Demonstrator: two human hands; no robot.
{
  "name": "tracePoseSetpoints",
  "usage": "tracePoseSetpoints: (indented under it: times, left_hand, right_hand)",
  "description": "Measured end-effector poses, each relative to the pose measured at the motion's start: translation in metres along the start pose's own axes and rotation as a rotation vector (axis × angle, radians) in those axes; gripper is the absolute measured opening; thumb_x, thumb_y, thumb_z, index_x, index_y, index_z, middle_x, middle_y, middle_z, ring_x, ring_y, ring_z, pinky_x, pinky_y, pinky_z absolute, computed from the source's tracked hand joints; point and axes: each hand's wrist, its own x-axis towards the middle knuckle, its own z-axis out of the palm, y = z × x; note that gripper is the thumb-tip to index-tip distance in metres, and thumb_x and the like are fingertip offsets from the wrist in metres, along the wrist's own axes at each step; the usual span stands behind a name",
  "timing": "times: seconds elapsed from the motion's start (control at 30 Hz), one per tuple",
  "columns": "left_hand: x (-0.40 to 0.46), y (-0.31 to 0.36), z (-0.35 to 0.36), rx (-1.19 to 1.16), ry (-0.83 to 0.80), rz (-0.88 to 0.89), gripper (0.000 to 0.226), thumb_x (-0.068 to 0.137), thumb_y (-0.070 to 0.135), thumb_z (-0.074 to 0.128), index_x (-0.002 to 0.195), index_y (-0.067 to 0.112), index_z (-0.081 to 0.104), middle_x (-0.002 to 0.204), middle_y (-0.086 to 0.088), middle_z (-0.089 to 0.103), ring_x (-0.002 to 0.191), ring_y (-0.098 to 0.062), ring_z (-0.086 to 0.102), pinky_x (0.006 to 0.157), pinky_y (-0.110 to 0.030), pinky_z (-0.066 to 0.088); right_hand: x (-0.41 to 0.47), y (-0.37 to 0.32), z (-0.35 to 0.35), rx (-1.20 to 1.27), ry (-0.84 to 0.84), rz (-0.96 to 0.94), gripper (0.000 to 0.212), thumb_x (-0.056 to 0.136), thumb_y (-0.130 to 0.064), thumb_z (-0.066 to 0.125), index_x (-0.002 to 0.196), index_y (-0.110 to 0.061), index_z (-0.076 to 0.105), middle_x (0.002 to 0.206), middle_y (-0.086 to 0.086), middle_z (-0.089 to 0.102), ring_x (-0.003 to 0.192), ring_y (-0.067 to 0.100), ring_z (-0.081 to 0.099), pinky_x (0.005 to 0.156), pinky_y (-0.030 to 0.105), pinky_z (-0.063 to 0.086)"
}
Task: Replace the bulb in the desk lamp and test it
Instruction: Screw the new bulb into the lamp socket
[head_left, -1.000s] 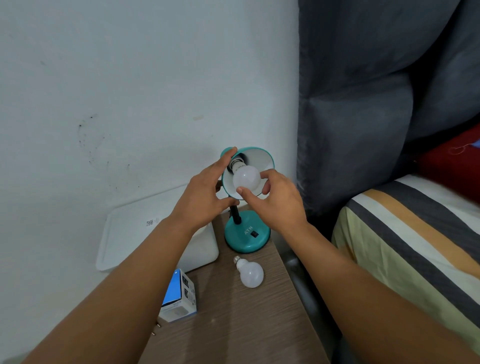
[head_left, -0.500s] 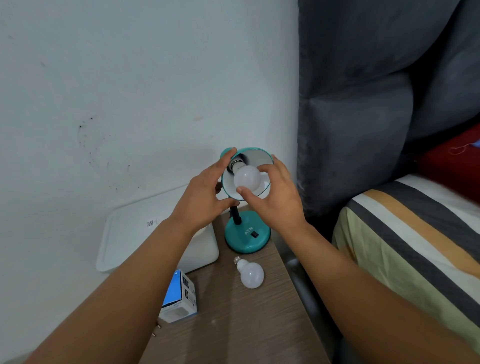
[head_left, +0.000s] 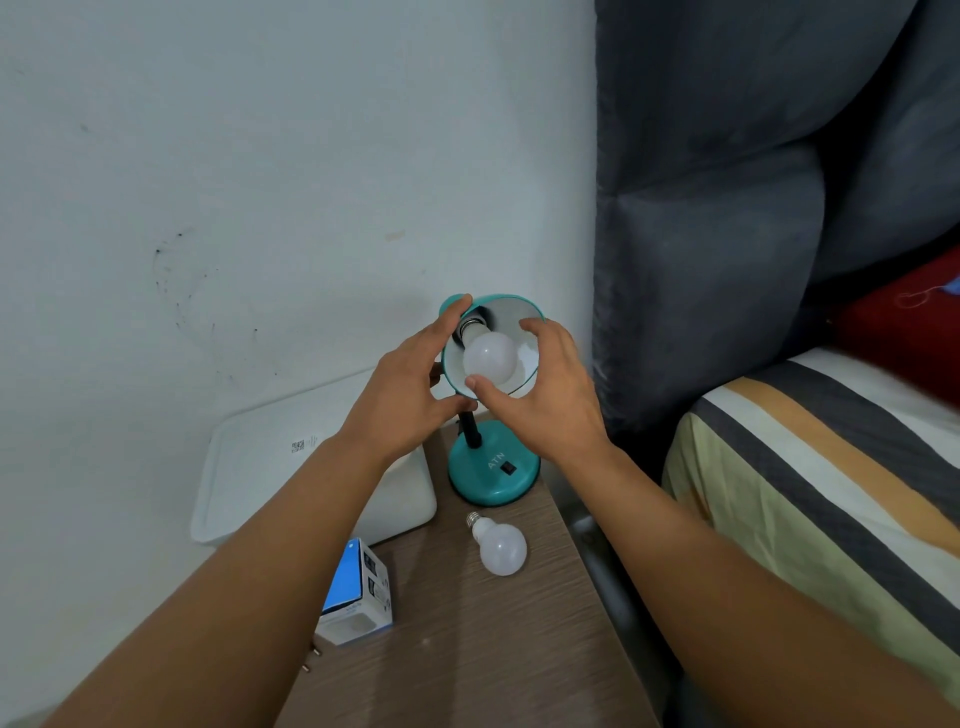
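Frosted white bulb (head_left: 488, 359) sits unlit in the teal lamp shade (head_left: 524, 306), gripped by the left hand (head_left: 410, 395); right hand (head_left: 545, 395), earlier pinching the bulb, now spreads wide.

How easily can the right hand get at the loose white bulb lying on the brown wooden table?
Probably yes. The right hand is at the bulb in the teal lamp shade, while the loose white bulb lies uncovered on the brown wooden table, in front of the lamp base, with nothing between them.

"ATN" on teal lamp base (head_left: 493, 475)
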Motion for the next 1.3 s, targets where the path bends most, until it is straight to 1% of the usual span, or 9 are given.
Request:
tracePoseSetpoints:
  times: [0.1,0.23,0.4,0.53,0.73,0.9,1.07,1.17,1.3]
  left_hand:
    - [-0.0001,-0.0003,-0.0003,-0.009,0.004,0.001,0.100,0.080,0.027,0.084,0.154,0.050,0.020,0.144,0.019,0.050,0.117,-0.008,0.059,0.097,-0.022,0.052]
    - [-0.0002,0.0007,0.0014,-0.009,0.001,-0.004,0.100,0.080,0.026,0.084,0.152,0.052,0.019,0.145,0.017,0.050,0.119,-0.010,0.058,0.097,-0.019,0.050]
    - [-0.0005,-0.0009,0.0000,0.003,0.004,-0.011,0.098,0.081,0.029,0.083,0.154,0.048,0.020,0.144,0.017,0.051,0.118,-0.007,0.058,0.092,-0.008,0.045]
    - [-0.0010,-0.0010,0.0002,-0.002,0.002,-0.011,0.098,0.082,0.029,0.083,0.154,0.050,0.019,0.143,0.017,0.052,0.115,-0.009,0.060,0.094,-0.014,0.049]
    - [0.0000,-0.0005,0.0002,0.007,0.000,-0.019,0.099,0.081,0.028,0.083,0.154,0.050,0.020,0.144,0.018,0.051,0.114,-0.007,0.060,0.093,-0.014,0.050]
    - [-0.0004,0.0004,0.0003,0.009,0.001,-0.009,0.099,0.081,0.029,0.083,0.154,0.048,0.019,0.144,0.016,0.052,0.116,-0.011,0.060,0.095,-0.021,0.052]
    - [-0.0005,-0.0006,0.0001,0.027,-0.001,-0.016,0.099,0.082,0.034,0.082,0.154,0.049,0.017,0.148,0.016,0.048,0.118,-0.007,0.057,0.093,-0.010,0.046]
    - [-0.0004,-0.0007,-0.0005,0.012,0.003,-0.013,0.099,0.081,0.031,0.083,0.155,0.048,0.018,0.145,0.016,0.050,0.117,-0.009,0.058,0.093,-0.013,0.048]
    - [0.0002,0.0002,0.0005,0.019,0.001,-0.005,0.101,0.081,0.029,0.083,0.154,0.049,0.018,0.145,0.016,0.050,0.117,-0.011,0.058,0.095,-0.021,0.052]
  right_hand:
    - [0.0003,0.0005,-0.0012,-0.032,-0.022,-0.034,0.078,0.074,-0.052,0.078,0.138,-0.027,0.043,0.141,-0.004,0.044,0.124,0.016,0.048,0.100,0.037,0.049]
    - [0.0008,-0.0011,-0.0010,-0.054,-0.001,0.033,0.065,0.081,-0.059,0.068,0.132,-0.023,0.049,0.134,-0.004,0.048,0.118,0.016,0.051,0.097,0.041,0.052]
    - [-0.0017,0.0004,-0.0007,-0.027,-0.038,0.018,0.087,0.074,-0.057,0.075,0.145,-0.030,0.032,0.147,-0.005,0.043,0.130,0.016,0.045,0.103,0.037,0.046]
    - [-0.0001,0.0006,0.0012,-0.088,-0.003,0.013,0.067,0.078,-0.060,0.070,0.132,-0.025,0.049,0.130,-0.004,0.052,0.118,0.017,0.051,0.096,0.044,0.051]
    - [-0.0006,-0.0009,0.0008,-0.054,-0.022,0.015,0.087,0.076,-0.058,0.074,0.147,-0.026,0.035,0.149,-0.002,0.043,0.135,0.019,0.040,0.110,0.040,0.038]
    - [0.0001,-0.0016,0.0029,-0.095,-0.003,0.020,0.068,0.080,-0.059,0.070,0.134,-0.024,0.048,0.136,-0.002,0.050,0.126,0.019,0.044,0.104,0.040,0.045]
    - [-0.0009,-0.0013,0.0009,-0.047,-0.038,0.014,0.093,0.071,-0.057,0.080,0.146,-0.027,0.035,0.149,-0.003,0.043,0.135,0.018,0.039,0.110,0.038,0.037]
    - [0.0003,-0.0003,0.0015,-0.079,-0.025,-0.006,0.073,0.076,-0.052,0.078,0.136,-0.026,0.045,0.137,-0.002,0.050,0.126,0.020,0.044,0.106,0.043,0.044]
    - [0.0025,-0.0005,0.0003,-0.101,-0.005,0.032,0.065,0.080,-0.063,0.068,0.130,-0.024,0.051,0.132,-0.003,0.054,0.126,0.017,0.045,0.104,0.041,0.045]
